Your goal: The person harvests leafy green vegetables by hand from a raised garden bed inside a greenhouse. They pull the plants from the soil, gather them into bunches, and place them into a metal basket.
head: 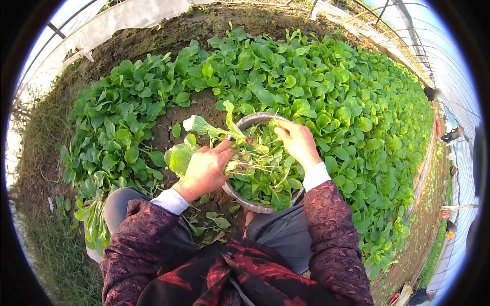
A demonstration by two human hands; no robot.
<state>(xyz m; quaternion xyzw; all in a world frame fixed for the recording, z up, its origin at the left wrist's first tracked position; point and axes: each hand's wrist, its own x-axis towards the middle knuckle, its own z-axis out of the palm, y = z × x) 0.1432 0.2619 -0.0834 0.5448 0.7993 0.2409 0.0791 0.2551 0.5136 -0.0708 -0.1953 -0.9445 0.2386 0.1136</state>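
My left hand [208,166] is closed around a bunch of leafy green seedlings [182,158], whose thin pale roots point right over a round metal basin [245,201]. Loose picked leaves and plants [268,183] fill much of the basin, which stands between my knees. My right hand [294,139] is over the basin's upper right rim, thumb and fingertips together at a thin leaf or stem; how firmly it grips that is hard to tell. One plant with reddish roots [249,140] lies across the top of the left hand's bunch.
Dense leafy greens [344,111] grow ahead and to both sides. Bare soil [168,122] with a few loose leaves lies left of the basin. More picked greens [97,220] hang over a pale container beside my left knee. Other people are far off at the right, under the greenhouse's plastic cover [455,72].
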